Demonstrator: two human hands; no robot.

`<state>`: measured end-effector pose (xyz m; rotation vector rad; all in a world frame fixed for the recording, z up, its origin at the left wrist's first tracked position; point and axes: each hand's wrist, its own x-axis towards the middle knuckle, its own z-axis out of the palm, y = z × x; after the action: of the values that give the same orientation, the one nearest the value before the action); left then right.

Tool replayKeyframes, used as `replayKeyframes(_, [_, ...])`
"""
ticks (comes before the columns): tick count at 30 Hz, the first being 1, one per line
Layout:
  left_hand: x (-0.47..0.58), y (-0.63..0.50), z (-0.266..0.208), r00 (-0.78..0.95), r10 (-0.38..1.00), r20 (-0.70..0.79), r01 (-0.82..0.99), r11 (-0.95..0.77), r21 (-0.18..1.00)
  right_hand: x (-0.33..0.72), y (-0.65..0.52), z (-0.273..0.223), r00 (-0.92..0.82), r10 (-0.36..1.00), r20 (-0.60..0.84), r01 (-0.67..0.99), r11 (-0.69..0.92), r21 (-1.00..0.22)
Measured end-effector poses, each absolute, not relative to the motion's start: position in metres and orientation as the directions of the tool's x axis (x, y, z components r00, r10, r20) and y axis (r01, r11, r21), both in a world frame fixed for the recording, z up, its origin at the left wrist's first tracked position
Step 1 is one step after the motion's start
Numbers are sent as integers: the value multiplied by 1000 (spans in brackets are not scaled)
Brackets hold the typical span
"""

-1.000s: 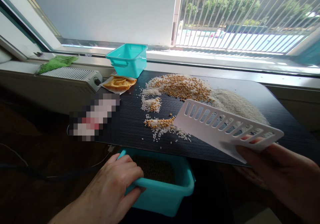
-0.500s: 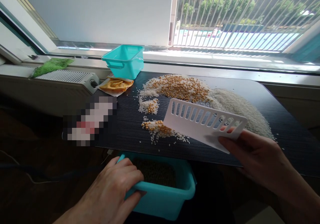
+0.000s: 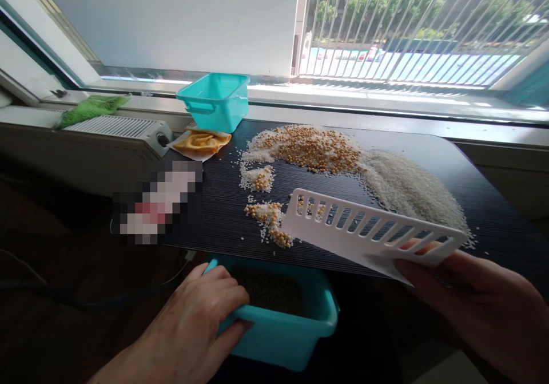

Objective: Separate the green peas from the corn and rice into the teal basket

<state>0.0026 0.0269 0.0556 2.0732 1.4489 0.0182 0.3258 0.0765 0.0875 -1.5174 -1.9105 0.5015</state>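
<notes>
Right hand (image 3: 472, 286): grip closed on one end of the white slotted scraper (image 3: 364, 248), thumb on the near face. Scraper's long axis runs leftward across the counter (image 3: 225, 218), free end slightly farther away than the held end. Small patch of yellow beans and rice (image 3: 273, 217) lies on the counter near its front edge, directly left of that free end (contact cannot be told); some beans show through the slots. Left hand (image 3: 210, 309): grip closed over the rim of the teal bin (image 3: 278, 338), just below the front edge; in view, nearer the patch than the right.
</notes>
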Motion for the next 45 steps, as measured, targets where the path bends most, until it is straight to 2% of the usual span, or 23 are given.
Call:
replayKeyframes(3, [2,28,55,401,861,-314,846,-215,488,329,75,87,-107,949,295,721,278,-634])
replayKeyframes(9, [1,24,55,422,856,-299,834,-237,498,336,67,82,-157,953,258,711,290,-641])
replayKeyframes(13, [-2,25,51,437,848,-299,821,-240,519,337,62,83,-117,959,260,720,262,-643])
replayKeyframes(18, [-4,24,46,438,851,-289,813,-239,530,331,66,86,-124,939,320,705,310,-638])
replayKeyframes(27, [-2,25,55,419,864,-279,819,-227,527,324,68,89,-117,931,346,713,321,-623])
replayKeyframes(37, [-6,26,52,474,851,-224,782,-291,551,330,57,89,-112,977,180,773,199,-602])
replayKeyframes(45, [-1,25,57,446,856,-261,815,-268,513,322,57,86,-134,973,189,700,228,-677])
